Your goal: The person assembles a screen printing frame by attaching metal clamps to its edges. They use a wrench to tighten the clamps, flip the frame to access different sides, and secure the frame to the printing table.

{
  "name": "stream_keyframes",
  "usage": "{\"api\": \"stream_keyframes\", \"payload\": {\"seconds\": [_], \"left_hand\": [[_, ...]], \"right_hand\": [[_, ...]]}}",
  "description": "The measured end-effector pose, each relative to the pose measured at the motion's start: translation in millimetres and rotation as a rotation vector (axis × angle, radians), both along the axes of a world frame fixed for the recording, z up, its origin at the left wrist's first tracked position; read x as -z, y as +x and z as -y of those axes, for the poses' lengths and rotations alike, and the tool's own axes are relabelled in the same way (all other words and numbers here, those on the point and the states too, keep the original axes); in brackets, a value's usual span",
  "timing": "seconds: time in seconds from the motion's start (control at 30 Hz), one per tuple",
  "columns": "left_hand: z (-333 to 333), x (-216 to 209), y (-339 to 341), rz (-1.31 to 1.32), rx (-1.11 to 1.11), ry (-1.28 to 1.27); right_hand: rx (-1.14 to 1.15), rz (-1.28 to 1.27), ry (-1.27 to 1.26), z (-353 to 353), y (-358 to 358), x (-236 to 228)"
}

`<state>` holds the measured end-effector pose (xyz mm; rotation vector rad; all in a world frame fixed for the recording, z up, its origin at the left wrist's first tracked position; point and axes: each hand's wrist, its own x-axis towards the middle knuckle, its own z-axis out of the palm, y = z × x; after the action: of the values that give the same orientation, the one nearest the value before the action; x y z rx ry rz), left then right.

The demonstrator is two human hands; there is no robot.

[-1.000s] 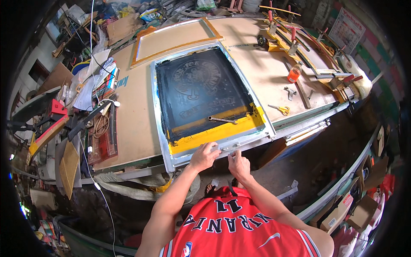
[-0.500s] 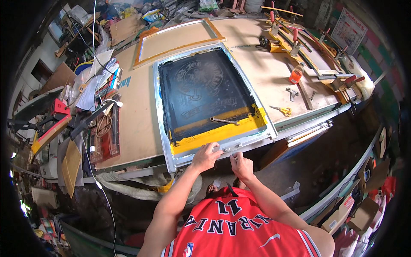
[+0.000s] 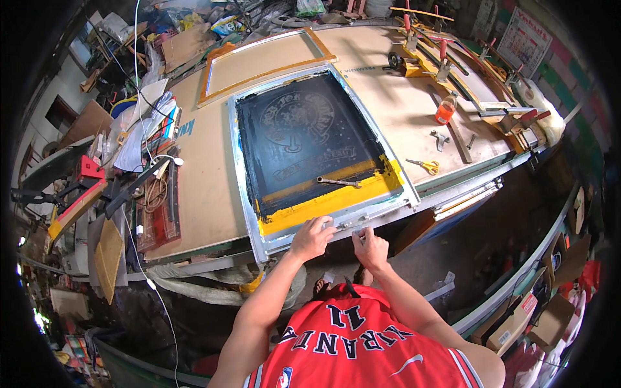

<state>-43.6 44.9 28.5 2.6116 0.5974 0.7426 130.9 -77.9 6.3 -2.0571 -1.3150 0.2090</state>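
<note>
A silk screen frame (image 3: 383,129) with a pale metal border lies flat on the board-topped table, its dark mesh bearing a faint round design. Yellow strips (image 3: 304,212) run along the near part of the mesh. On it rests a combination wrench (image 3: 338,182). At the frame's near edge is a small metal fitting (image 3: 352,224). My left hand (image 3: 312,238) is curled against that edge, left of the fitting, fingertips closed on something too small to name. My right hand (image 3: 370,249) is just right of it, thumb and forefinger pinched together; what they hold is hidden.
An empty wooden-edged frame (image 3: 265,64) lies behind. Toward the right are yellow-handled scissors (image 3: 428,167), a metal part (image 3: 440,140), a bottle of orange liquid (image 3: 446,110) and bar clamps (image 3: 424,55). Papers (image 3: 136,145) and a white cable (image 3: 137,233) crowd the left.
My right hand has shifted slightly to the right, its fingers still pinched. My left hand stays almost in place at the frame's edge. The view has tilted a little.
</note>
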Motion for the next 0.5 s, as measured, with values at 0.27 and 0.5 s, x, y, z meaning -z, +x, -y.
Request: {"api": "stream_keyframes", "payload": {"seconds": [0.27, 0.5], "left_hand": [[1, 3, 3, -0.11, -0.02, 0.034], [5, -7, 14, -0.102, -0.055, -0.008]], "right_hand": [[-0.006, 0.053, 0.11, 0, 8, 2], [-0.011, 0.126, 0.168, -2, 17, -7]]}}
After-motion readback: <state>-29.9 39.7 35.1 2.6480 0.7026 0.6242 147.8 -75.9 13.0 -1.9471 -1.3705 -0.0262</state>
